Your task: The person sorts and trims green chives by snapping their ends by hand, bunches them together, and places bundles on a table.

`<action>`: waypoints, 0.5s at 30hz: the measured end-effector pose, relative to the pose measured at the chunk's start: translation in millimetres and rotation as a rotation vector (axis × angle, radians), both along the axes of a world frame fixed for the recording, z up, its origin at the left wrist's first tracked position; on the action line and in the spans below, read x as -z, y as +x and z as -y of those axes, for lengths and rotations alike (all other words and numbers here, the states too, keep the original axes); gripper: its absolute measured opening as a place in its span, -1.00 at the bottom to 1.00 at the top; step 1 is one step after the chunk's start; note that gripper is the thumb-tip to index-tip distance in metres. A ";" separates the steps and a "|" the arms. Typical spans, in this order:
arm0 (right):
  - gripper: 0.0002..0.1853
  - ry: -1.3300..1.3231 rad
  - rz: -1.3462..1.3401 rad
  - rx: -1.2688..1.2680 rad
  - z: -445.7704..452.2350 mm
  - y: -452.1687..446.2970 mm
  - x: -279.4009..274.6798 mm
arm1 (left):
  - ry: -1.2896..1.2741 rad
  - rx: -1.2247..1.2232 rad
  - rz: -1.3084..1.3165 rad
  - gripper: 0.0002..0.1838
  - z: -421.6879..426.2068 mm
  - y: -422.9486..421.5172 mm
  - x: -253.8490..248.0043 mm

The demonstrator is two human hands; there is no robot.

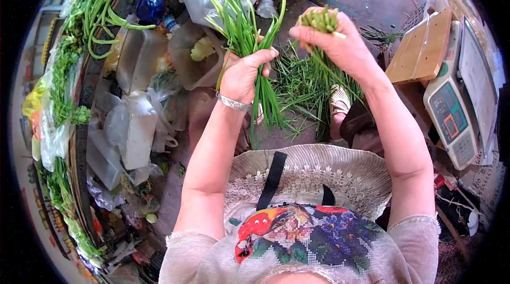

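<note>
My left hand (241,74), with a silver bracelet at the wrist, is closed around a bunch of garlic chives (245,29). Pale ends stick up above the fist and long green leaves hang below it. To its right, my right hand (334,37) is raised and closed round a second bundle of green stems (321,19). The stem ends point up out of the fist, and thin leaves trail down beneath. On the ground between my feet lies a loose heap of cut green leaves (303,85), partly hidden behind the hands.
A digital scale (451,119) stands at the right beside a brown board (419,48). At the left are plastic tubs (194,56), a white box (139,130) and plastic bags. Long green beans (98,5) and leafy greens (64,98) line a ledge at the far left.
</note>
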State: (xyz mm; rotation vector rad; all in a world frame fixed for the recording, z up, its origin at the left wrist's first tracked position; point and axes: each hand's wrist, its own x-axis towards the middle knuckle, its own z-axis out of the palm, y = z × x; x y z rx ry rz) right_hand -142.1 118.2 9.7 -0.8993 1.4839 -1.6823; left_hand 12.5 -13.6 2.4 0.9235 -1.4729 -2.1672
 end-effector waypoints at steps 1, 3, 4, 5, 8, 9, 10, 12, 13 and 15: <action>-0.82 -0.038 0.042 0.073 -0.9 -0.5 -2.9 | 0.001 0.004 0.027 -0.62 -1.7 0.2 -4.2; -0.74 0.113 -0.014 0.117 -8.7 -12.8 -5.0 | 0.000 0.013 0.054 -0.62 -3.3 0.0 -7.5; -0.74 0.081 -0.008 0.152 -8.5 -15.8 -4.2 | 0.006 0.042 0.021 -0.62 -4.1 -0.2 -7.5; -0.73 0.052 -0.002 0.185 -8.9 -17.6 -3.8 | 0.014 0.069 -0.012 -0.62 -5.2 -0.2 -7.3; -0.78 -0.037 0.205 0.197 -8.3 -18.8 -7.2 | -0.011 0.118 -0.017 -0.62 -4.9 1.0 -3.2; -0.78 -0.037 0.206 0.197 -7.7 -19.5 -6.4 | -0.038 0.148 0.004 -0.63 -4.7 1.1 -3.2; -0.78 -0.025 0.239 0.205 -6.7 -20.5 -4.5 | -0.017 0.122 -0.038 -0.61 -8.2 0.3 -4.7; -0.78 -0.012 0.272 0.215 -5.1 -23.3 -1.1 | -0.026 0.136 -0.023 -0.60 -9.6 -0.8 -3.9; -0.78 -0.032 0.247 0.171 -4.3 -24.9 0.6 | -0.035 0.150 -0.007 -0.60 -10.0 -1.0 -3.4; -0.77 -0.054 0.221 0.128 -3.7 -26.9 2.0 | -0.030 0.163 -0.005 -0.59 -10.2 -0.7 -2.4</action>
